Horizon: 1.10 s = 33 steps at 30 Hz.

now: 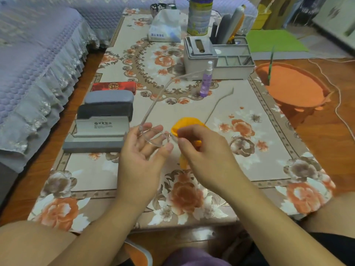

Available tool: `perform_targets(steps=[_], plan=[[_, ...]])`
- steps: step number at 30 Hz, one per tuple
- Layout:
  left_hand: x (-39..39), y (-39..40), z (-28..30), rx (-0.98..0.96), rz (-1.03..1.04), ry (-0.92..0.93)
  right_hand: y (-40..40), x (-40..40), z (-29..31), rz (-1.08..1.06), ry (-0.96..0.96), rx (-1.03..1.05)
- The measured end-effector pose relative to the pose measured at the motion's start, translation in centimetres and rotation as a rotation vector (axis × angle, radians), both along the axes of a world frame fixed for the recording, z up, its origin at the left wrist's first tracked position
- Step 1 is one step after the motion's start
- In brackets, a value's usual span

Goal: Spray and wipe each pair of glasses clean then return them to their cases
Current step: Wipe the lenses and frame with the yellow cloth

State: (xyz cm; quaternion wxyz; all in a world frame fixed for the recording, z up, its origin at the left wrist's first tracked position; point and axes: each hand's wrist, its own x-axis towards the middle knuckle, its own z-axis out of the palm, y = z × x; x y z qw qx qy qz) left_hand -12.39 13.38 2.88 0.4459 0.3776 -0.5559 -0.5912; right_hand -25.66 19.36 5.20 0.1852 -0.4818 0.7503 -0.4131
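Left hand (pixel 146 148) palm-up, fingers curled round left lens of clear-framed glasses (pixel 153 135), held above bench (pixel 221 116). Frame's long axis runs left-right, temples pointing away. Right hand (pixel 201 146) pinches orange cloth (pixel 185 124) over right lens. Wiping underway, likely. Open case (pixel 96 135) waits just left, nearer left hand. Spray bottle (pixel 206 81) upright beyond.

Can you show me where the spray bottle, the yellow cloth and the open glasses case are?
spray bottle (pixel 206 83): head view, on its purple body.
yellow cloth (pixel 185 123): head view, on the bunched top.
open glasses case (pixel 102 125): head view, inside its raised lid.
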Motion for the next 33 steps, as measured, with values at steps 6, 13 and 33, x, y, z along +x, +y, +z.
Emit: perform_targets(steps=[6, 13, 33], plan=[[0.5, -1.1, -0.3, 0.133, 0.032, 0.014, 2.3, -3.4, -2.4, 0.080, 0.256, -0.153], [-0.2, 0.6, 0.1, 0.120, -0.021, -0.010, 1.6, -2.0, -3.9, 0.034, 0.791, -0.120], [0.5, -0.1, 1.5, 0.368, -0.046, 0.160, 1.1, -4.9, -4.8, 0.197, 0.800, -0.481]])
